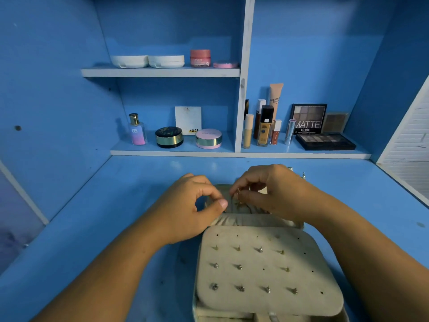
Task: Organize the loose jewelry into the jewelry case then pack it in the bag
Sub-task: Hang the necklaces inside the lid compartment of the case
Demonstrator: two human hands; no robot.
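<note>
Both forearms reach forward over the blue surface point(92, 205), and the hands meet above the far half of the open jewelry case point(255, 303). The right hand point(276, 191) has its grip closed: thumb and forefinger pinch a small gold piece point(239, 191). The left hand point(192, 205) curls thumb to forefinger at the gathered pocket point(246, 220); whether this grip holds the fabric I cannot tell. The case is beige, and its near panel carries rows of studs point(239, 266).

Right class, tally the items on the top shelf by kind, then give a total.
White compacts: 2
Pink jar: 1
Pink flat case: 1
Total: 4
</note>
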